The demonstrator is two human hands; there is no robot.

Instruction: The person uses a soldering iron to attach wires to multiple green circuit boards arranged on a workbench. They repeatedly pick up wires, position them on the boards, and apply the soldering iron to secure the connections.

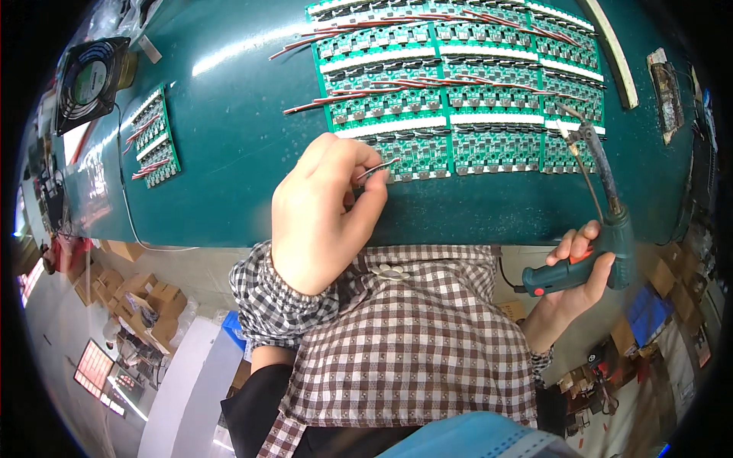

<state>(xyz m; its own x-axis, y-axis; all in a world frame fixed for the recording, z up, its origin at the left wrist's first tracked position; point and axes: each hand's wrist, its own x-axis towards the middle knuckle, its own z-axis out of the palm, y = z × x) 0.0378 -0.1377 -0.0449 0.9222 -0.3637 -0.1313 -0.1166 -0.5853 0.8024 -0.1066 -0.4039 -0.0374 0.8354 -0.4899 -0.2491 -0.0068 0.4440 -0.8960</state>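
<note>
We see our left hand [324, 210] raised ahead of the chest, its back turned toward us, thumb and forefinger pinched together at its upper right, the other fingers curled under. The left wrist bends back into a checked cuff below it. Our right hand [578, 269] sits lower and farther out, palm up, fingers wrapped closed in a grip, forearm dropping away beneath.

Left hand [321, 217] pinches wire [377, 169]; right hand [574, 278] grips soldering gun [592, 229].
</note>
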